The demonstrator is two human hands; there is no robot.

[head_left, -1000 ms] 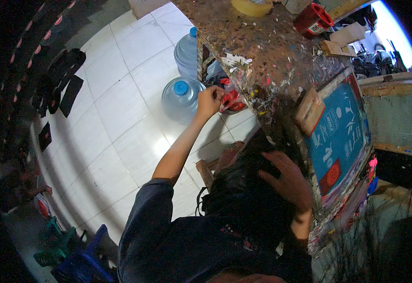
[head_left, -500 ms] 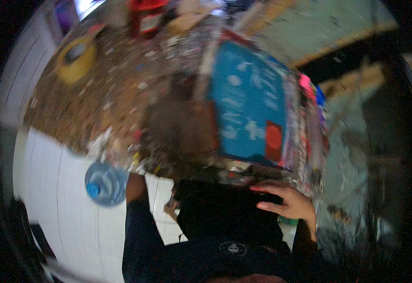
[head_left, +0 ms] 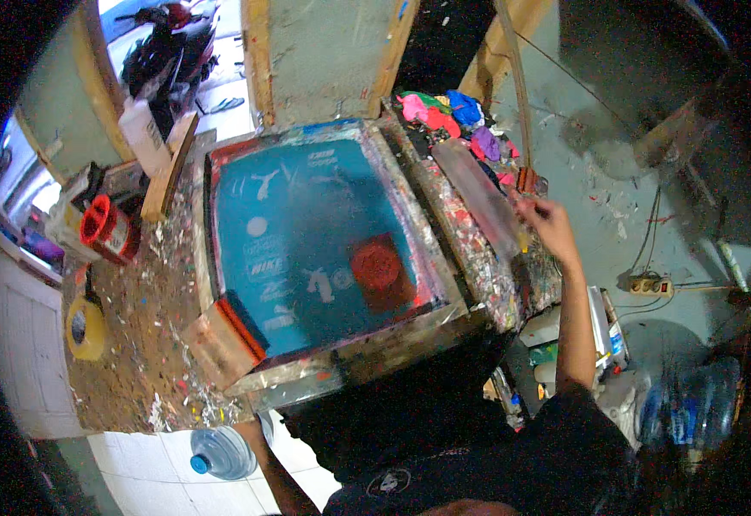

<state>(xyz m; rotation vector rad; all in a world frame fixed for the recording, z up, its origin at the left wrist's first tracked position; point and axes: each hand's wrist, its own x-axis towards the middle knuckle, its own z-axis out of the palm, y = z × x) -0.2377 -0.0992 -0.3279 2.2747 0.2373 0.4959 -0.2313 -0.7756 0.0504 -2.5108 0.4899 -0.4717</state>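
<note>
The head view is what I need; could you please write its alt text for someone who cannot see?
A person's right hand is beside a translucent strip, right of a framed blue screen on a paint-spattered bench. The left hand, mostly hidden, is at the bench's near edge by a water bottle; a red-edged wooden block lies on the screen's near-left corner.

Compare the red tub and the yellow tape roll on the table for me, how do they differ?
The red tub is red with a pale label, while the tape roll is yellow. The tub stands taller; the roll is low and lies flat. The tub has an open top, whereas the roll is a ring. Both sit on the stained table.
</note>
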